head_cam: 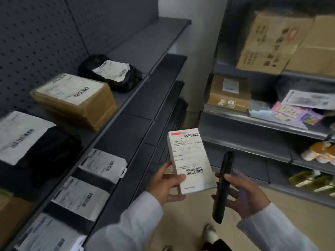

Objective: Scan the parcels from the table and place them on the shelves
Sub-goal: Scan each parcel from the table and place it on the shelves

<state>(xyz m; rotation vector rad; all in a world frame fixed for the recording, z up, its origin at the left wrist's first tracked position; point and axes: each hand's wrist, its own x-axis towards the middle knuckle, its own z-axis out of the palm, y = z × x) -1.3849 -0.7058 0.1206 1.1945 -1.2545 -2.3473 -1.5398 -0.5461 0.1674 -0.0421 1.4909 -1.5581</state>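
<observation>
My left hand [165,185] grips a small white box parcel [190,160] by its lower left edge, label and barcodes facing up. My right hand [243,196] holds a slim black handheld scanner [223,185] upright, just right of the box and close to its lower barcode. Both hands sit low in the middle of the head view, between two shelf units. The dark grey shelves [137,105] on the left carry several labelled parcels.
On the left shelves lie a brown taped parcel [76,98], black bags with white labels [112,73] and flat labelled mailers [103,165]. The right-hand shelf unit [253,122] holds cardboard boxes [268,40], colourful packets and goods. Beige floor lies below.
</observation>
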